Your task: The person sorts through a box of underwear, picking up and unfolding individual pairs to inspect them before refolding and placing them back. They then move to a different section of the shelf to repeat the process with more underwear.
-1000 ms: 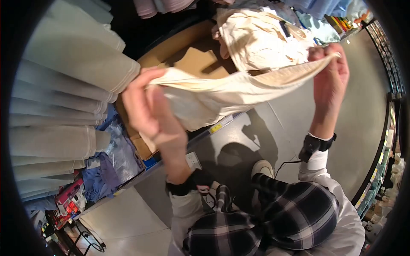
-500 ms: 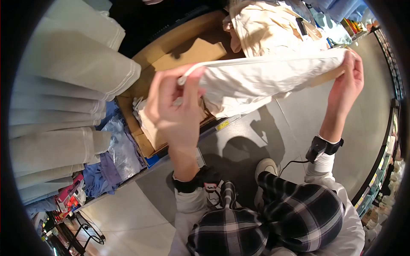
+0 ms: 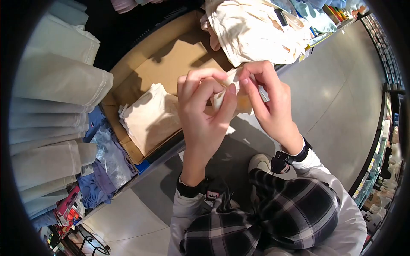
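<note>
Both hands are close together at the centre, above the front edge of a cardboard box (image 3: 147, 55). My left hand (image 3: 205, 102) pinches one part of a cream cloth (image 3: 232, 79). Beside it, my right hand (image 3: 271, 104) has its thumb and fingers closed on the same cloth. Much of the cloth is hidden behind my fingers. Inside the box, a folded cream cloth (image 3: 151, 115) lies at the near left. A heap of cream fabric (image 3: 252, 32) rests at the far right of the box.
Pale garments (image 3: 55, 77) hang on the left. Below them are blue-purple clothes (image 3: 96, 181) and clear plastic wrapping (image 3: 113, 160). Grey floor (image 3: 341, 98) lies to the right, bordered by stocked shelves (image 3: 376, 166). My knees in plaid fabric (image 3: 294, 209) are at the bottom.
My hands have come together from wide apart, my right hand moving left. The cloth, stretched between them before, is now gathered. The view has shifted, showing more of the box and the folded cloth.
</note>
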A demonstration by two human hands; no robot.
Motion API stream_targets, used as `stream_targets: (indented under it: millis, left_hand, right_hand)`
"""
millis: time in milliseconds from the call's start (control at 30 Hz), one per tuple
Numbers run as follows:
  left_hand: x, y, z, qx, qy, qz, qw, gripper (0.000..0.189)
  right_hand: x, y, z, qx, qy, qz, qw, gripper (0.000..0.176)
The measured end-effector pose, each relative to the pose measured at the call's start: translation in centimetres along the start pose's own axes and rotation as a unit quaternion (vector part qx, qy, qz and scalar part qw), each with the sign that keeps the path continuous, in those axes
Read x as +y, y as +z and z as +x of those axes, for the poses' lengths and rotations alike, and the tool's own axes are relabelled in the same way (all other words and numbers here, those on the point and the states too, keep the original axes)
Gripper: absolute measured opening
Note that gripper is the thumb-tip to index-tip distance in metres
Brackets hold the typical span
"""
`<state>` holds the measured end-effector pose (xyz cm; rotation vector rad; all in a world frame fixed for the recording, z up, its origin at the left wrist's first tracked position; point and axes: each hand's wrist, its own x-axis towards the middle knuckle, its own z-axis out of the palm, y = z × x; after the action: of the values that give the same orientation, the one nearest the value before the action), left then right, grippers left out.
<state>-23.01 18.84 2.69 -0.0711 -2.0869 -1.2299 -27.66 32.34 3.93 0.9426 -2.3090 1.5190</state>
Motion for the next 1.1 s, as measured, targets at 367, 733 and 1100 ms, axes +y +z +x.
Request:
stream_targets:
  millis: [367, 733, 1100]
  left_hand:
    - [-0.5, 0.3, -0.9, -0.072, -0.05, -0.111, 0.99, 0.011]
    - [-0.5, 0.9, -0.4, -0.133, -0.062, -0.15, 0.978, 0.016]
    - [-2.6, 1.4, -1.3, -0.158, -0.047, 0.032, 0.986, 0.022]
  right_hand:
    - [0.6, 0.2, -0.4, 0.046, -0.007, 0.003, 0.999, 0.011]
    - [1.7, -0.3, -0.9, 0.057, 0.037, 0.091, 0.994, 0.015]
    - [2.6, -3.2, 0.1, 0.1, 0.076, 0.276, 0.953, 0.008]
